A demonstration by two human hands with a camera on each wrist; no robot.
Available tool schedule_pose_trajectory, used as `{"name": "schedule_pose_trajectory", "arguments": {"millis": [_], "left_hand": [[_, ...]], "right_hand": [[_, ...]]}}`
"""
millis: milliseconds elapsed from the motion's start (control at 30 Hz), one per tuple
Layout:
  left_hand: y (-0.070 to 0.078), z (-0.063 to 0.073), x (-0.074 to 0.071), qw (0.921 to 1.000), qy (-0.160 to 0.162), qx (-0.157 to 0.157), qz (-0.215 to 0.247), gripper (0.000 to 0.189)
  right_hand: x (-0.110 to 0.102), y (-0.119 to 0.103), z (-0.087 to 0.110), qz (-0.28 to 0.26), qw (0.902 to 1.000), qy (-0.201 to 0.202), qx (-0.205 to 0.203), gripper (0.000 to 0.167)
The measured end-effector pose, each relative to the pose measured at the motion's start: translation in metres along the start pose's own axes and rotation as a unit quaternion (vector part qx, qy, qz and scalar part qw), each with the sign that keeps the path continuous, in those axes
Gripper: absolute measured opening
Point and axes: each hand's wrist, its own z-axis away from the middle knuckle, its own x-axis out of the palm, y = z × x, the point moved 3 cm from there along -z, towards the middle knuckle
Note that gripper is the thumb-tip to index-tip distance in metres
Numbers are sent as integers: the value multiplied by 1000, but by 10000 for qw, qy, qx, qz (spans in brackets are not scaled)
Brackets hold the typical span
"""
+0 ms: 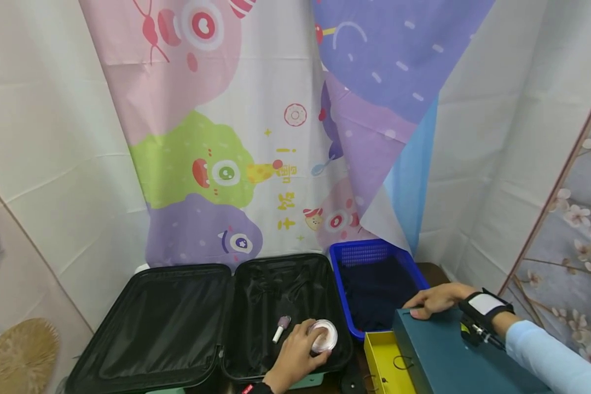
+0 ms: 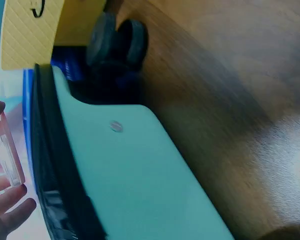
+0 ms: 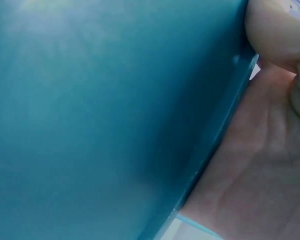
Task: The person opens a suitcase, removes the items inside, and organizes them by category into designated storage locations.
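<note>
In the head view my left hand [image 1: 297, 353] grips a small round case [image 1: 324, 336] with a clear, pale pink rim, above the right half of an open black suitcase [image 1: 256, 284]. The left wrist view shows the case [image 2: 7, 150] edge-on between thumb and fingers. A small bottle [image 1: 282, 328] with a white end and a mauve end lies in that suitcase half. My right hand [image 1: 440, 300] holds the far edge of a dark teal box [image 1: 463, 350], its thumb over the top. A yellow drawer [image 1: 386, 358] sticks out from the box's left side.
Behind the box stands a blue basket [image 1: 342, 295] with dark cloth [image 1: 379, 290] inside. The suitcase's mint-green outer shell [image 2: 125, 165] and dark wheels [image 2: 117, 42] show in the left wrist view, beside a brown wooden surface [image 2: 225, 90]. A printed curtain [image 1: 271, 82] hangs behind.
</note>
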Motion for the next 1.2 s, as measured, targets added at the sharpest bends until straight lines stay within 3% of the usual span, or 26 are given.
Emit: {"name": "schedule_pose_trajectory", "arguments": {"millis": [533,833,1000,1200], "left_hand": [[32,-19,-5,9980,60,603,179,39],[57,-25,-3,9953,-392,828,303,36],[69,-28,2,9908,-601,1178,297,33],[77,-26,12,9847,-627,1623,-24,33]], "right_hand": [[-3,7,-3,-58,9998,-146,-135,30],[-3,7,-3,-130,9998,-95,-86,27],[-4,7,-3,-125,9997,-113,-153,28],[-3,7,-3,-162,9998,-75,-130,27]]}}
